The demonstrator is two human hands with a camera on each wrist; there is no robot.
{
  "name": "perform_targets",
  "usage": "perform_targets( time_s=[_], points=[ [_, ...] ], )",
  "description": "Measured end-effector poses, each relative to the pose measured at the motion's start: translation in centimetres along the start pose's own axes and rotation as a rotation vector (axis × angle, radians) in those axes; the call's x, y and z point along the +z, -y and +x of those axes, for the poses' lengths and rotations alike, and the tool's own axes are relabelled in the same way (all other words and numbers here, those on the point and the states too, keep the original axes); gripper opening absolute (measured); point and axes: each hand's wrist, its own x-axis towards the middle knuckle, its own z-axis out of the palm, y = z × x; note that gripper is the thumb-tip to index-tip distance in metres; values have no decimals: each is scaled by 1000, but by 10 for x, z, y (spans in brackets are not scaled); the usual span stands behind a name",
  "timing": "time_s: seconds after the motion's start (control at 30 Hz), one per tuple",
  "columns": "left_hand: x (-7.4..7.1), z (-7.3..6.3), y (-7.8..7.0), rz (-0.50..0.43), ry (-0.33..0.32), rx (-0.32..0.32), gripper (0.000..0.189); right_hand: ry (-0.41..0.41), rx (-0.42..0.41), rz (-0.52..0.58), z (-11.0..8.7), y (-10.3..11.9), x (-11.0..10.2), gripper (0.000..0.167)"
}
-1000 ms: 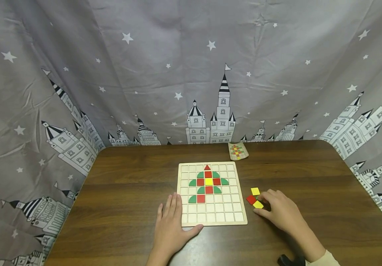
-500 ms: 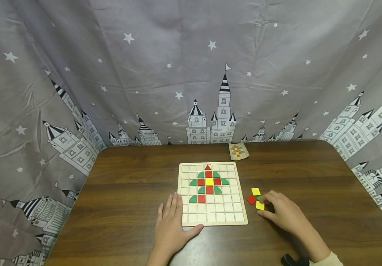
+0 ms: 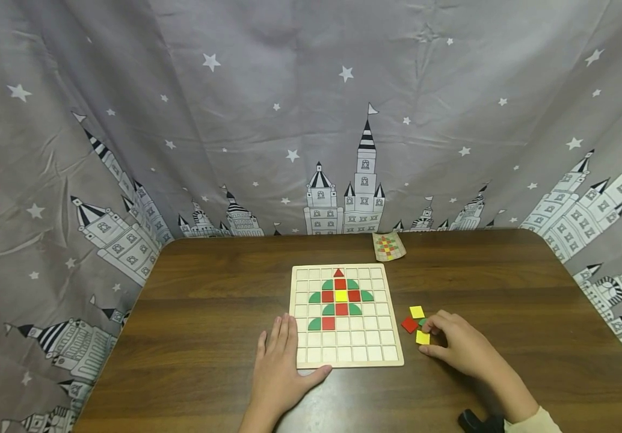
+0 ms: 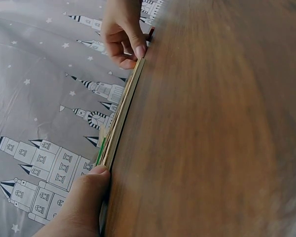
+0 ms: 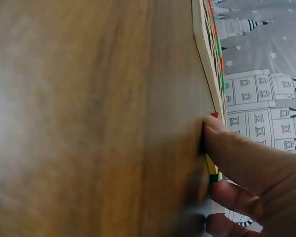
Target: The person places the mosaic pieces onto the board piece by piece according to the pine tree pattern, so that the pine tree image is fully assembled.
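Observation:
A wooden grid board (image 3: 363, 353) lies on the table, with red squares, green quarter-circles, a yellow square and a red triangle forming a tree shape. My left hand (image 3: 277, 367) rests with straight fingers along the board's left edge, its thumb at the near edge. To the right of the board, my right hand (image 3: 459, 343) has its thumb and index finger at opposite edges of a yellow square tile (image 3: 422, 338). Partly hidden by the index finger is a green tile (image 3: 421, 322). Beside it lie a red square tile (image 3: 409, 325) and another yellow square tile (image 3: 416, 312).
A small pattern card (image 3: 389, 246) with a similar tree lies behind the board at the table's back edge. The brown wooden table (image 3: 203, 313) ends against a grey curtain (image 3: 267, 132) printed with castles. A black object (image 3: 476, 422) is at the right wrist.
My right hand has shifted slightly right, and the near yellow tile has turned straighter and slid a little toward me, away from the red tile. The left hand stays put.

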Motion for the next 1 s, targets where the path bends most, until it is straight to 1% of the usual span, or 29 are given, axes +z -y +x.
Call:
perform_targets(
  time_s=[0.13, 0.3, 0.43, 0.57, 0.73, 0.83, 1.0],
  points=[
    [1, 0, 1, 5, 1, -1, 121, 30, 10, 21, 1, -1, 0, 27],
    [1, 1, 1, 9, -1, 1, 121, 41, -2, 13, 0, -1, 0, 26],
    [1, 0, 1, 10, -3, 1, 121, 31, -16, -18, 0, 1, 2, 24],
    [1, 1, 1, 11, 0, -2, 121, -5, -46, -27, 5, 6, 3, 24],
    [1, 1, 1, 5, 8, -7, 121, -26, -103, -6, 23, 24, 8, 25],
    [0, 1, 1, 4, 9, -6, 121, -7, -130, 17, 36, 40, 13, 25],
    [1, 1, 1, 1, -1, -4, 122, 53, -159, 39, 58, 69, 27, 26]
  ],
)
